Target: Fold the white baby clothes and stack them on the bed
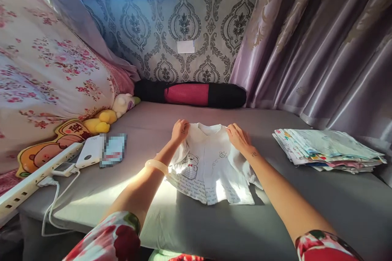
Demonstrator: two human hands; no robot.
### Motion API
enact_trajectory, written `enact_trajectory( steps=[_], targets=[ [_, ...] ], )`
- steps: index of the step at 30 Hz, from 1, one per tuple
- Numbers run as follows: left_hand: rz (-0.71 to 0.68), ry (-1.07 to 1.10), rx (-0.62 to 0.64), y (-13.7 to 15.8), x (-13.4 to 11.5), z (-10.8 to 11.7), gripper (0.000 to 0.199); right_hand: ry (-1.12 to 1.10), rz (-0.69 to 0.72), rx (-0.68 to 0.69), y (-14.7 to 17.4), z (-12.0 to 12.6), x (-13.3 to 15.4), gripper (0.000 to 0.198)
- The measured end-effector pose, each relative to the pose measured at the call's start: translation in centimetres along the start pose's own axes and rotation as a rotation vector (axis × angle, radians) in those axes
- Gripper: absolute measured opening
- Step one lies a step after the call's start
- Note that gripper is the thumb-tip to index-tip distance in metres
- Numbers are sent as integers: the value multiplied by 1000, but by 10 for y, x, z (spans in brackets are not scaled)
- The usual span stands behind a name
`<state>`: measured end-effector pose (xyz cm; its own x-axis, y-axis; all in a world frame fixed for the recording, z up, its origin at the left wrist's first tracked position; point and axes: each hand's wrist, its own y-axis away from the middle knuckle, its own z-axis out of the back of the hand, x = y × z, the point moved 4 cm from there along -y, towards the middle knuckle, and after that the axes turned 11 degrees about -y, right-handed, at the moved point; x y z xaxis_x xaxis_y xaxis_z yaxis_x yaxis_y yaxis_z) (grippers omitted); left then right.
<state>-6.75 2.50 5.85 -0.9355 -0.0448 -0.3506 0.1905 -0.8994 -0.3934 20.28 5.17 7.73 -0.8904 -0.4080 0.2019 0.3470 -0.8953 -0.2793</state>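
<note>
A small white baby shirt [211, 155] with a printed bear, a bee and rows of lettering lies spread on the grey bed sheet [147, 220], its neckline away from me. My left hand [180, 130] is closed on the shirt's left shoulder. At the opposite shoulder, my right hand [239, 135] pinches the cloth. Both sleeves hang out to the sides, partly behind my forearms. A pale bangle [157, 166] circles my left wrist. Sunlight falls across the lower part of the shirt.
Folded printed cloths [327, 149] are stacked at the right. On the left lie a long power strip [39, 181] with cables, a white power bank [90, 151], a pixelated packet [113, 151] and plush toys [101, 122]. A black and red bolster [190, 94] sits against the wall.
</note>
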Motion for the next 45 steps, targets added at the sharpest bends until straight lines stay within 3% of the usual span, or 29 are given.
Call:
enact_trajectory(
  steps=[11,23,29,36,40,45],
  targets=[
    [13,-46,89,-15,12,-44,18,8,-10,129,-22,-45,-19,30],
    [80,-164,29,-63,11,-51,24,-44,-32,131,-77,-55,-26,34],
    [109,-207,301,-67,19,-69,24,-56,-17,236,-82,-68,-26,29],
    [47,-170,388,-82,9,-74,26,-125,-29,251,-94,-71,-15,28],
    [36,-131,359,-78,4,-79,25,-148,-80,176,-96,-80,-15,26],
    [21,-255,279,-65,-5,-79,28,-125,-80,92,-92,-91,-17,26]
  ],
)
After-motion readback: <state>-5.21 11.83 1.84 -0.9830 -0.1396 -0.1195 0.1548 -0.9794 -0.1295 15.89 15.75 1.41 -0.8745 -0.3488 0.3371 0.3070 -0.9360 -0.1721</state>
